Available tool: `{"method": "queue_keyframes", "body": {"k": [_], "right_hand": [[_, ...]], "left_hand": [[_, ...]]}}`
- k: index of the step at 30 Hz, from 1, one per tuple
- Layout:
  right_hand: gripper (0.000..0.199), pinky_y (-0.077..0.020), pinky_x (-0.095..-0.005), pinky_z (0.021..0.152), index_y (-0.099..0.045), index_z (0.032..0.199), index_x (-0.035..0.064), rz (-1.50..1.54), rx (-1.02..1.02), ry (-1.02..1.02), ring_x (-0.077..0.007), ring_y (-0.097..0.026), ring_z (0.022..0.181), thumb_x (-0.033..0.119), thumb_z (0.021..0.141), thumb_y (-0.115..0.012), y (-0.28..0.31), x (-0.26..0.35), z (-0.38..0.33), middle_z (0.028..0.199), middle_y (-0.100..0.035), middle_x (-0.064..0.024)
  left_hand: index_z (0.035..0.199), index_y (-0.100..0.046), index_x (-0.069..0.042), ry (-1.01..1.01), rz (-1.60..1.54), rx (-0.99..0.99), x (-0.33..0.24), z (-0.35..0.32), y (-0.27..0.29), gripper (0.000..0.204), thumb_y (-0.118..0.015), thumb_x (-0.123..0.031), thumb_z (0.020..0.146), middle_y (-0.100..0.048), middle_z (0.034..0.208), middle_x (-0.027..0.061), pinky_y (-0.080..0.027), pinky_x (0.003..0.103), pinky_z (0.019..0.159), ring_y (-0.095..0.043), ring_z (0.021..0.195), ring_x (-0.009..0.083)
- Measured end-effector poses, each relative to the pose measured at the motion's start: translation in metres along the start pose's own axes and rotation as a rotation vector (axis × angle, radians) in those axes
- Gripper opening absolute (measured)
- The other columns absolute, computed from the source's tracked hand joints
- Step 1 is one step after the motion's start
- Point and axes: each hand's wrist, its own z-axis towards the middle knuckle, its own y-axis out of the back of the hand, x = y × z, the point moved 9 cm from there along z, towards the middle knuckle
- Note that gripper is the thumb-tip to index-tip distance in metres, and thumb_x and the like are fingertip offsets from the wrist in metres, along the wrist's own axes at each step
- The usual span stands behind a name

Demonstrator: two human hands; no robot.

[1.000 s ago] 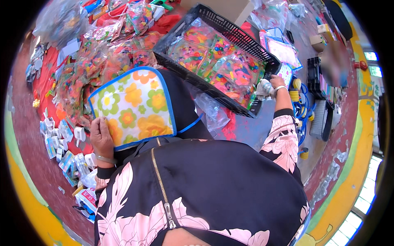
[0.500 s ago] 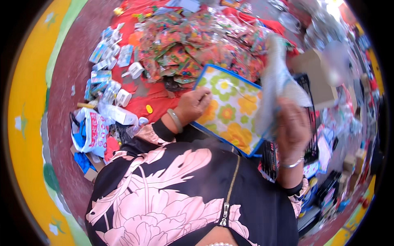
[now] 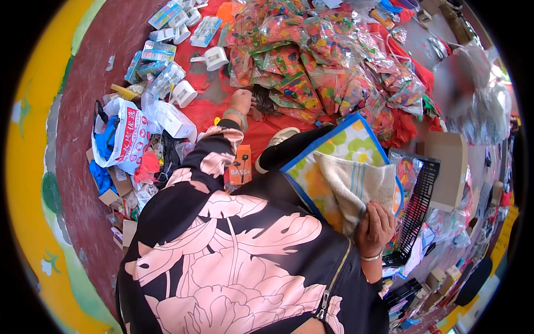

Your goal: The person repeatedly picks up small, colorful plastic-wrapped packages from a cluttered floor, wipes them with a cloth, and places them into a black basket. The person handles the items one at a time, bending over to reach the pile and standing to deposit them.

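Item: white plastic bag, large red characters running slantwise over its front, with red round marks beside them. Item: small upright orange box, one line of pale capital lettering low on the face, over pictured black earphones. Item: blue-and-white packs, print too small to read from where I stand.

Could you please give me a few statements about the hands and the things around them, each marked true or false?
1. The right hand touches the striped cloth. True.
2. The striped cloth lies beneath the flowered fabric. False: it lies on top of it.
3. The left hand is holding the black crate. False: it is beside the near edge of the pile of packets.
4. The orange box is to the right of the white plastic bag. True.
5. The flowered fabric has a red border. False: the border is blue.
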Motion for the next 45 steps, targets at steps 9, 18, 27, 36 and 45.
{"method": "queue_keyframes", "body": {"k": [9,18,27,36,45], "right_hand": [[0.022,-0.0421,-0.0353,0.076,-0.066,0.098,0.007,0.006,0.063,-0.004,-0.0241,-0.062,0.091,0.007,0.077,-0.06,-0.012,-0.013,0.007,0.098,-0.067,-0.0057],[0.018,-0.0422,-0.0336,0.074,-0.067,0.095,0.0085,-0.015,0.112,-0.063,-0.0221,-0.063,0.088,0.012,0.078,-0.063,-0.013,-0.025,0.003,0.095,-0.068,-0.0057],[0.019,-0.0418,-0.0337,0.074,-0.067,0.096,0.008,-0.008,0.117,-0.111,-0.0224,-0.062,0.089,0.012,0.077,-0.064,-0.01,-0.026,0.005,0.094,-0.068,-0.0061],[0.02,-0.0419,-0.0335,0.074,-0.067,0.095,0.0082,0.014,0.085,-0.173,-0.0218,-0.062,0.089,0.008,0.075,-0.065,-0.003,-0.025,-0.001,0.095,-0.068,-0.0058],[0.021,-0.0417,-0.0318,0.074,-0.067,0.093,0.0097,-0.002,0.059,-0.096,-0.0203,-0.062,0.09,0.006,0.073,-0.064,0.001,-0.025,0.0,0.095,-0.067,-0.0028]], "left_hand": [[0.131,-0.042,-0.007,0.163,0.308,0.131,0.066,0.093,-0.057,0.045,-0.044,-0.012,0.087,-0.063,0.078,0.0144,-0.046,0.031,0.046,-0.056,0.058,0.0185],[0.137,-0.031,-0.011,0.487,0.255,0.301,0.082,0.134,-0.153,0.049,-0.038,-0.034,0.095,-0.064,0.098,0.023,-0.056,0.04,0.06,-0.066,0.075,0.0311],[0.136,-0.032,-0.011,0.428,0.34,0.168,0.114,0.139,-0.151,0.052,-0.035,-0.042,0.095,-0.064,0.096,0.026,-0.053,0.039,0.047,-0.067,0.068,0.0341],[0.133,-0.034,-0.012,0.562,0.189,0.164,0.162,0.152,-0.171,0.052,-0.04,-0.045,0.093,-0.06,0.108,0.0252,-0.054,0.043,0.058,-0.066,0.078,0.0379],[0.088,-0.065,-0.004,0.112,0.934,0.31,0.203,0.16,-0.132,0.018,-0.065,-0.02,0.08,-0.064,0.072,0.0088,-0.048,0.033,0.054,-0.062,0.066,0.0198]]}}
